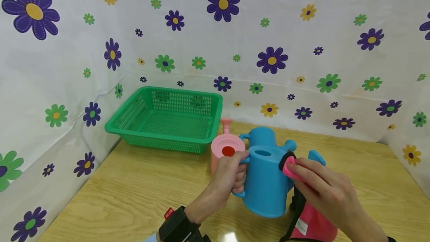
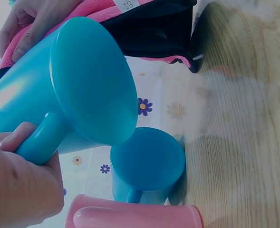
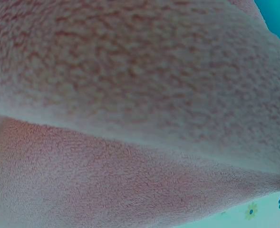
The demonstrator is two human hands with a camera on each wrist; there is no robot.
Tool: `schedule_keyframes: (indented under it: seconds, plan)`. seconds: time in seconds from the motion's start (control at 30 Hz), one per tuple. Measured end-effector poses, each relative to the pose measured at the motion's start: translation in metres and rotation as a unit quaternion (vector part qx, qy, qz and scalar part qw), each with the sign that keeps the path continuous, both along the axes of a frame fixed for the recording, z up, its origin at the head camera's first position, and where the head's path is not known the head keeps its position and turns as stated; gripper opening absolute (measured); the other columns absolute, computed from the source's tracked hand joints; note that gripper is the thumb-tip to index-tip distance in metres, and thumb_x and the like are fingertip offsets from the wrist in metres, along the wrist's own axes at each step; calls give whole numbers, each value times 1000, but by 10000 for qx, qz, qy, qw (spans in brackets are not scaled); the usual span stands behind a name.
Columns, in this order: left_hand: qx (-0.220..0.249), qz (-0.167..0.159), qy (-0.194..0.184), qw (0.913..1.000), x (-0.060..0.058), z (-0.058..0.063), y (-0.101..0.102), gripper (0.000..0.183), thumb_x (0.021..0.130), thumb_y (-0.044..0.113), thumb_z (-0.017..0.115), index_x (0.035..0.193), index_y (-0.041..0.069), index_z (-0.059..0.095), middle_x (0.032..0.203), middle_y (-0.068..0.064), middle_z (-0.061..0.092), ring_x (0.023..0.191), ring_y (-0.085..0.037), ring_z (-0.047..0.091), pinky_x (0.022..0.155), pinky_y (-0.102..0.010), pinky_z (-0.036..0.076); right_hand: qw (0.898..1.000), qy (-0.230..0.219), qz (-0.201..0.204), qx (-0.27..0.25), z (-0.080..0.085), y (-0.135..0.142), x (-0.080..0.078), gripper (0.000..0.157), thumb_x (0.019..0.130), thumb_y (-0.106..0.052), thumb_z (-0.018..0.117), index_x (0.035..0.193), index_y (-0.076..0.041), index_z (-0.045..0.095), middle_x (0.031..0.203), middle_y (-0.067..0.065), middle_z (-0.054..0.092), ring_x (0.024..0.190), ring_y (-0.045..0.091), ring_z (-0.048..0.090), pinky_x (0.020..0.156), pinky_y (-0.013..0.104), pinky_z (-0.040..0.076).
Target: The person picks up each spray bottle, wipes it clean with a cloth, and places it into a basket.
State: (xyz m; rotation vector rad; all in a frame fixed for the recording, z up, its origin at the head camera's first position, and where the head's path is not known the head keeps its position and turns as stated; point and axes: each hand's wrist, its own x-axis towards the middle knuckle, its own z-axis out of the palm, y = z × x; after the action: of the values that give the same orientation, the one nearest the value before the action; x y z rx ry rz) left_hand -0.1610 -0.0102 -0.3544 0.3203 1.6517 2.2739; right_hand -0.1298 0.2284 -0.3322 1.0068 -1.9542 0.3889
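Observation:
My left hand (image 1: 228, 176) grips the handle of a blue watering can (image 1: 267, 186), which is raised over the table and tilted, its base showing in the left wrist view. With my right hand (image 1: 327, 188) I pinch a pink cloth (image 1: 310, 219) with black edging against the can's upper right side. The cloth hangs down from these fingers and carries a white label (image 2: 126, 4). Part of the can's spout (image 1: 316, 157) shows past the cloth; the rest is hidden. In the right wrist view the cloth's fuzzy pink surface (image 3: 130, 71) fills most of the picture.
A second blue watering can (image 1: 262, 136) stands just behind the held one. To its left is a pink watering can (image 1: 226, 145) with a red spot on top. A green plastic basket (image 1: 162, 145) sits at the back left of the wooden table (image 1: 141, 189), before a flowered cloth backdrop (image 1: 188, 44).

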Motion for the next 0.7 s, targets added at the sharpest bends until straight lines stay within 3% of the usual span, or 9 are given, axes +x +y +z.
schedule_keyframes:
  seconds: [0.43, 0.7]
  plan:
    - [158, 183, 21, 9997, 1, -1, 1, 53, 100, 31, 45, 52, 14, 32, 41, 6, 32, 35, -10, 32, 37, -19, 30, 9997, -75, 231, 25, -6, 0, 3, 52, 101, -42, 45, 97, 1, 76, 91, 12, 74, 75, 25, 71, 56, 45, 57]
    - [659, 396, -153, 9969, -6, 10, -4, 55, 98, 32, 48, 48, 17, 30, 38, 10, 30, 32, -8, 26, 34, -19, 24, 9985, -172, 507, 117, -8, -6, 3, 49, 101, -38, 46, 98, 0, 76, 92, 12, 74, 76, 25, 72, 56, 44, 57]
